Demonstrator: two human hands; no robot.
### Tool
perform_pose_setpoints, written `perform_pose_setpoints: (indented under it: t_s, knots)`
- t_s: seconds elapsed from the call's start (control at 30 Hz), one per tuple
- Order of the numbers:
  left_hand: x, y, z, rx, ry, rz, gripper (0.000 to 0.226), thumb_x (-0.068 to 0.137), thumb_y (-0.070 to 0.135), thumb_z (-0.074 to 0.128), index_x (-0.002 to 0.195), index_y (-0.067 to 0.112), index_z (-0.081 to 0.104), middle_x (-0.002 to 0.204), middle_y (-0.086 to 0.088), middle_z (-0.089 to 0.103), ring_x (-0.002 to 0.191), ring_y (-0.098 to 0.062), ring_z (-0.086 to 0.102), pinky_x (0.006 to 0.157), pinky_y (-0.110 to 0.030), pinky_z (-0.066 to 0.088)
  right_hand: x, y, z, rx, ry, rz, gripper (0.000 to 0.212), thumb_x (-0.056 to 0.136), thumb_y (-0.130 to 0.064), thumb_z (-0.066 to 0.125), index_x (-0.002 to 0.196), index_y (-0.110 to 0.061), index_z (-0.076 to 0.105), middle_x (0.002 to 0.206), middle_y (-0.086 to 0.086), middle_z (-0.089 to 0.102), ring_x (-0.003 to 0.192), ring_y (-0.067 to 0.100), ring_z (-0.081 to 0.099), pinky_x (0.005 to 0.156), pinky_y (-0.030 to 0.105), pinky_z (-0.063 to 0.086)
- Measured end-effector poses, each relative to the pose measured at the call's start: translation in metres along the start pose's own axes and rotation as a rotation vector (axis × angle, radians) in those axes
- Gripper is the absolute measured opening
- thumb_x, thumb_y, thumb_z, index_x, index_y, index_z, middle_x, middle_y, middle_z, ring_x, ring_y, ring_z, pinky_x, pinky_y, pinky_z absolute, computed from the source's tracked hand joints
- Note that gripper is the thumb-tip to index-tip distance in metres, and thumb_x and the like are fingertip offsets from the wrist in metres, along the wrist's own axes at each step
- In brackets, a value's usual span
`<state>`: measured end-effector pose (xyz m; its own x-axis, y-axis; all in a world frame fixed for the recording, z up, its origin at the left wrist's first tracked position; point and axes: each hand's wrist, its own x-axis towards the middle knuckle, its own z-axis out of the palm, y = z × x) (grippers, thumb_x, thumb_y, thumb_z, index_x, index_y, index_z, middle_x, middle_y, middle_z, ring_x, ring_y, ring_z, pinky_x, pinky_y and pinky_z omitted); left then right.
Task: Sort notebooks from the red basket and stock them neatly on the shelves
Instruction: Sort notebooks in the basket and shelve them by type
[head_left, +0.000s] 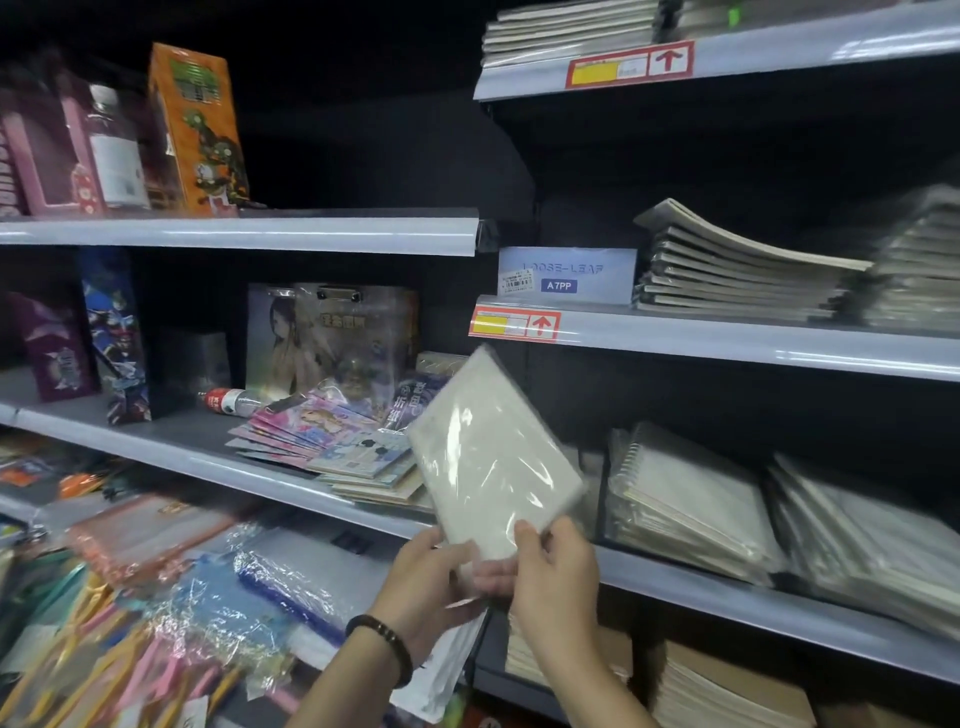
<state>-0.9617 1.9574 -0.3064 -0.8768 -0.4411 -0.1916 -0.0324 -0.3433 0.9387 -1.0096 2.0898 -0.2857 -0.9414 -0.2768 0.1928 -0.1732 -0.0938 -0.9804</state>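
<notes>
While both hands hold it up in front of the shelving, a pale grey notebook (493, 457) sealed in clear wrap stands tilted above them, its top corner leaning to the left. The left hand (431, 577), with a dark beaded bracelet (384, 644) on its wrist, pinches the lower left edge with its thumb on the front cover. The right hand (556, 577) pinches the lower right edge the same way, thumb in front and fingers behind. A loose flap of the wrap hangs between the two hands.

Just right of the right hand, a stack of spiral notebooks (685, 499) lies on a shelf (727, 587), with a wrapped stack (872, 540) farther right. Above the hands, a pile of thin notebooks (737, 270) lies beside a card marked LOOSE-LEAF (566, 275). Up and left of the left hand, cartoon-cover notebooks (322, 431) are fanned out. Below the right hand sit brown-cover pads (727, 686); left of the left hand lie crinkled wrapped packets (291, 577).
</notes>
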Motion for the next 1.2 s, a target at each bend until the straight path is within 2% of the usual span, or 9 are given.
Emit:
perform_pose_setpoints:
  t_s: [0.07, 0.27, 0.4, 0.53, 0.63, 0.7, 0.93, 1.03, 1.2]
  knots:
    - [0.005, 0.000, -0.004, -0.078, -0.043, 0.030, 0.040, 0.096, -0.003, 0.061, 0.134, 0.012, 0.061, 0.109, -0.026, 0.078, 0.079, -0.030, 0.073, 0.086, -0.051, 0.063, 0.002, -0.006, 0.002, 0.156, -0.029, 0.058, 0.008, 0.110, -0.014, 0.054, 0.106, -0.009, 0.058, 0.075, 0.008, 0.080, 0.062, 0.035, 0.078, 0.055, 0.038, 0.065]
    - [0.038, 0.043, -0.006, 0.008, 0.081, 0.180, 0.045, 0.099, -0.013, 0.054, 0.119, 0.024, 0.069, 0.107, -0.013, 0.079, 0.072, -0.025, 0.075, 0.063, -0.035, 0.062, 0.009, 0.002, -0.023, 0.070, -0.239, 0.381, 0.016, 0.112, -0.019, 0.052, 0.115, -0.005, 0.060, 0.104, 0.026, 0.074, 0.060, 0.032, 0.074, 0.049, 0.036, 0.057]
    - [0.081, 0.075, 0.009, 0.225, 0.079, 0.118, 0.040, 0.101, -0.008, 0.058, 0.136, 0.013, 0.059, 0.126, -0.020, 0.066, 0.084, -0.031, 0.070, 0.065, -0.036, 0.061, 0.003, 0.026, -0.048, -0.059, -0.250, 0.444, 0.015, 0.107, -0.017, 0.061, 0.111, -0.004, 0.068, 0.099, 0.027, 0.076, 0.061, 0.034, 0.070, 0.048, 0.032, 0.047]
    - [0.112, 0.079, 0.028, 0.452, 0.138, 0.115, 0.013, 0.100, -0.005, 0.061, 0.110, 0.001, 0.065, 0.107, -0.027, 0.069, 0.068, -0.029, 0.071, 0.049, -0.032, 0.062, -0.003, 0.049, -0.069, -0.132, -0.229, 0.524, 0.015, 0.106, -0.015, 0.062, 0.104, -0.002, 0.071, 0.086, 0.021, 0.080, 0.063, 0.037, 0.072, 0.048, 0.031, 0.044]
    - [0.125, 0.069, 0.030, 0.787, 0.276, 0.218, 0.008, 0.094, 0.001, 0.068, 0.099, 0.008, 0.071, 0.104, -0.019, 0.074, 0.079, -0.035, 0.076, 0.074, -0.044, 0.067, -0.005, 0.062, -0.086, -0.169, -0.194, 0.565, 0.015, 0.106, -0.012, 0.059, 0.104, -0.003, 0.072, 0.079, 0.016, 0.080, 0.063, 0.037, 0.073, 0.048, 0.030, 0.045]
    - [0.126, 0.062, 0.027, 0.955, 0.360, 0.275, 0.014, 0.093, 0.010, 0.072, 0.106, 0.013, 0.076, 0.113, -0.014, 0.075, 0.098, -0.033, 0.073, 0.091, -0.033, 0.059, -0.005, 0.067, -0.095, -0.193, -0.191, 0.569, 0.016, 0.106, -0.013, 0.060, 0.105, -0.003, 0.072, 0.080, 0.016, 0.080, 0.064, 0.037, 0.073, 0.050, 0.031, 0.045]
    - [0.104, 0.045, 0.025, 1.164, 0.417, 0.384, 0.022, 0.098, 0.017, 0.061, 0.095, 0.032, 0.077, 0.113, -0.006, 0.075, 0.093, -0.027, 0.068, 0.088, -0.034, 0.056, -0.001, 0.086, -0.109, -0.255, -0.235, 0.578, 0.018, 0.106, -0.015, 0.056, 0.105, -0.006, 0.072, 0.086, 0.017, 0.081, 0.062, 0.033, 0.074, 0.049, 0.030, 0.045]
    - [0.081, 0.038, 0.029, 1.416, 0.462, 0.519, 0.020, 0.097, 0.033, 0.061, 0.113, 0.033, 0.074, 0.122, -0.007, 0.070, 0.111, -0.036, 0.062, 0.102, -0.044, 0.050, 0.000, 0.103, -0.117, -0.324, -0.225, 0.539, 0.019, 0.104, -0.021, 0.056, 0.102, -0.014, 0.074, 0.082, 0.007, 0.081, 0.064, 0.030, 0.078, 0.050, 0.030, 0.049]
    - [0.030, -0.034, 0.044, 1.226, 0.320, 0.971, 0.015, 0.089, 0.020, 0.061, 0.100, 0.026, 0.068, 0.101, 0.002, 0.066, 0.095, -0.027, 0.058, 0.082, -0.040, 0.053, -0.006, 0.147, -0.151, -0.474, -0.209, 0.471, 0.020, 0.096, -0.014, 0.056, 0.093, -0.021, 0.075, 0.079, 0.004, 0.080, 0.060, 0.023, 0.077, 0.048, 0.024, 0.047]
